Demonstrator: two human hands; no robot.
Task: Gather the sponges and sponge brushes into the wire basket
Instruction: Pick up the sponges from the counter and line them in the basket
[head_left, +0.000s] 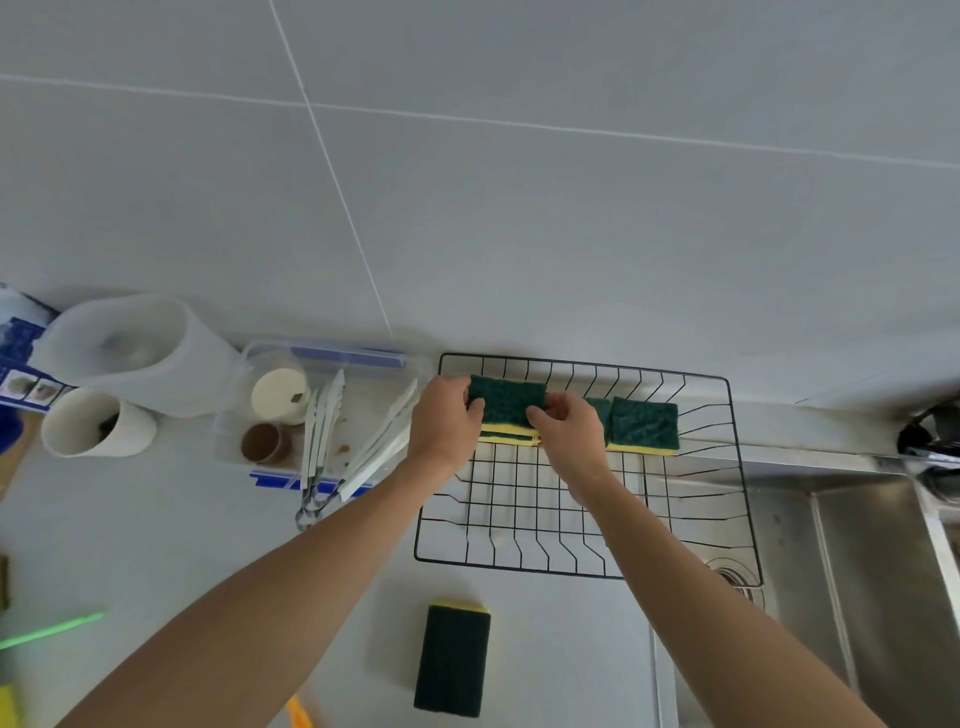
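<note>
A black wire basket (582, 566) sits on the counter, partly over the sink. Both hands hold a green-and-yellow sponge (506, 402) at the basket's far left: my left hand (449, 418) grips its left end, my right hand (569, 423) its right end. More yellow sponge edge shows under it. Another green-and-yellow sponge (644, 426) lies at the basket's back, right of my right hand. A third such sponge (453, 660) lies on the counter in front of the basket. A yellow corner (8, 704) shows at the far lower left.
A clear tub (228, 436) left of the basket holds a white cup, a brown cup and white tongs (322, 441). A large plastic jug (135, 353) and white cup (93, 423) stand farther left. The steel sink (857, 571) lies to the right.
</note>
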